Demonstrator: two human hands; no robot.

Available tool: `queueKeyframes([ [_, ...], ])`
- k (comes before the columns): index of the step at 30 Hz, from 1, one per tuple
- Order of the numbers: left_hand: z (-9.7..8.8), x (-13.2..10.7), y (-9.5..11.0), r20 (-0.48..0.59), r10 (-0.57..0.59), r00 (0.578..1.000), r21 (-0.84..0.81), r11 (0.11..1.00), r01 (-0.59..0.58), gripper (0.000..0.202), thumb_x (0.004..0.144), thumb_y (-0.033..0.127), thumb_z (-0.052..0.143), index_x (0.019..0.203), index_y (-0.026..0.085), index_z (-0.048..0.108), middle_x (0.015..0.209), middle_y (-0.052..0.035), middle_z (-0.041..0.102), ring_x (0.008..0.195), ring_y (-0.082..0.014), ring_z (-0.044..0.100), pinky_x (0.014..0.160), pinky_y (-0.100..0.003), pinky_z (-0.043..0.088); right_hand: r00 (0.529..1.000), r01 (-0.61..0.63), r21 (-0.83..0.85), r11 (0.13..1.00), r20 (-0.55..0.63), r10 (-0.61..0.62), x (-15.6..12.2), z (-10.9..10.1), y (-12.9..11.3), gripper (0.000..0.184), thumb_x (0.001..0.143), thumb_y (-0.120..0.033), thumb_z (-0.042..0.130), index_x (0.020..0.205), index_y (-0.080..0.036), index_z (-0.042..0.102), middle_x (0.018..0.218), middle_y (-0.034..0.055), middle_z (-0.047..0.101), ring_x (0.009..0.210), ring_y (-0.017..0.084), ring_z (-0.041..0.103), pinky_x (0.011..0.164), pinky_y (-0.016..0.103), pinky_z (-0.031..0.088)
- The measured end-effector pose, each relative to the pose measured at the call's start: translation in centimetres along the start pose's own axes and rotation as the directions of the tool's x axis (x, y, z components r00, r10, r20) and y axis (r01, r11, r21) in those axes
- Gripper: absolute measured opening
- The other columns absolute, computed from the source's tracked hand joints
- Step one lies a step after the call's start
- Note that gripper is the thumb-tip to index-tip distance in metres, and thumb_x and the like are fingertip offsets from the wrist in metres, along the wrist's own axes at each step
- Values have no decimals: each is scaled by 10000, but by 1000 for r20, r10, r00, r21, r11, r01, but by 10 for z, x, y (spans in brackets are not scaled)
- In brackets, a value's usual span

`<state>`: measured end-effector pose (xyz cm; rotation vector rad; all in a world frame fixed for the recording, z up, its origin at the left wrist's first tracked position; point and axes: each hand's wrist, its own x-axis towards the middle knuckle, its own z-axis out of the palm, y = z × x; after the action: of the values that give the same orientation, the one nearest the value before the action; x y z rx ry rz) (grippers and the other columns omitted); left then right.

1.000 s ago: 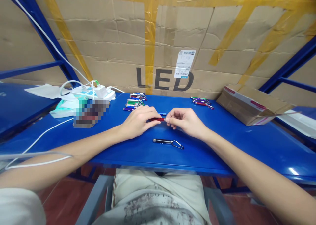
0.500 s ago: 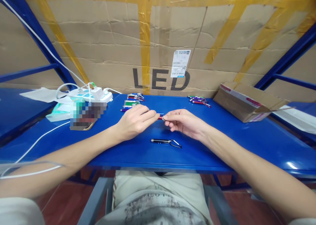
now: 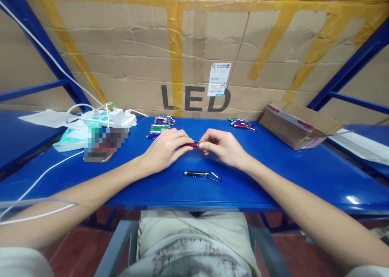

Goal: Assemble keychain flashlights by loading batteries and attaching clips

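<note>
Between my two hands is a red keychain flashlight (image 3: 192, 144), a slim metal tube partly hidden by fingers. My left hand (image 3: 165, 149) is closed around its left part, palm down. With thumb and fingertips, my right hand (image 3: 223, 146) pinches its right end. Just behind it a bit of a blue flashlight (image 3: 196, 140) shows; most of that one is covered by the hands. Nearer to me, a black keychain flashlight (image 3: 196, 174) with a carabiner clip (image 3: 214, 177) lies flat on the blue table (image 3: 243, 187), touched by neither hand.
Several coloured flashlights (image 3: 161, 127) lie in a column at the back left, others (image 3: 242, 125) at the back right. An open cardboard box (image 3: 288, 127) stands on the right. Left are a power strip (image 3: 103, 117), cables and a blurred-out object (image 3: 106, 144). A large carton (image 3: 136, 58) walls the back.
The left fingers have loosened and spread a little, showing more of the red flashlight. The right hand still pinches its end, the wrist slightly turned. The view has shifted slightly.
</note>
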<state>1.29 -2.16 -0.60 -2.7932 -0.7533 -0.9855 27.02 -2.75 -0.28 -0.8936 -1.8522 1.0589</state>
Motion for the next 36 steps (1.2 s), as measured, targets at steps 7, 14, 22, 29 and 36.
queueKeyframes([
  [7,6,0,-5,37,-122,992,-201,971,127,243,1107,372,642,1171,197,797,1074,-84,777,993,-229,729,907,-357,567,985,174,-334,926,71,-159,-3,-7,1,174,1036,-371,675,995,-222,755,824,23,770,744,195,718,744,317,532],
  [14,4,0,-4,50,-87,995,-175,980,94,241,1114,356,633,1151,175,789,1036,-81,757,958,-221,714,876,-346,545,986,168,-415,894,91,-143,-6,-5,-2,228,1064,-414,641,977,-227,737,811,21,771,707,189,699,701,307,518],
  [22,2,-3,-5,62,89,994,144,985,-97,311,1172,352,495,1154,171,746,1017,-88,744,942,-230,681,831,-364,448,991,-118,14,993,67,116,0,5,3,383,907,-546,824,869,-187,696,794,38,774,638,156,703,628,296,593],
  [29,-1,2,0,48,218,975,396,892,-219,323,1178,261,443,1019,174,710,891,-71,682,801,-220,580,752,-377,398,956,-293,268,918,101,275,4,8,-4,450,734,-524,976,784,-143,742,733,56,770,595,124,664,571,260,593],
  [36,-1,1,-1,7,147,989,266,953,-144,310,1174,309,458,1078,189,726,943,-85,682,850,-231,600,769,-376,437,926,-378,350,857,162,342,4,4,-6,453,712,-504,1005,827,-156,738,759,27,743,628,107,633,604,244,561],
])
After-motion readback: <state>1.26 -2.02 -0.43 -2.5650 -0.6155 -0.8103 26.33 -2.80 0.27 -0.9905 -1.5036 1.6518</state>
